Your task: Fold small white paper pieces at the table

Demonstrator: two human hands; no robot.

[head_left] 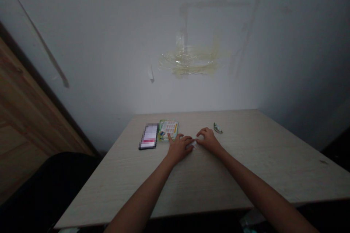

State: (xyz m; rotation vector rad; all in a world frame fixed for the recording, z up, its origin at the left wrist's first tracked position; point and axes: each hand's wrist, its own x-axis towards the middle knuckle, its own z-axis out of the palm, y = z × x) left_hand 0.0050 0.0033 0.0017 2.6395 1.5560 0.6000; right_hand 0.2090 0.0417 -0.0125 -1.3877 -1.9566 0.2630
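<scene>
Close together near the middle of the table are my left hand (179,148) and my right hand (208,140). Between their fingertips lies a small whitish, partly see-through piece (194,145), low over the tabletop; its kind is too blurred to tell. My left thumb and forefinger are closed about its left side, while the other left fingers spread toward a stack of printed green-and-white packets (168,129). The bent fingers of my right hand meet its right edge. A small crumpled green-and-white wrapper (218,128) rests just beyond my right hand.
A phone (149,136) with a blurred-out screen lies left of the packets. The pale wooden table (246,174) meets a grey wall with yellowed tape (191,63) on it. A dark chair back (54,182) stands at the left, and a small dark mark (323,162) shows near the right edge.
</scene>
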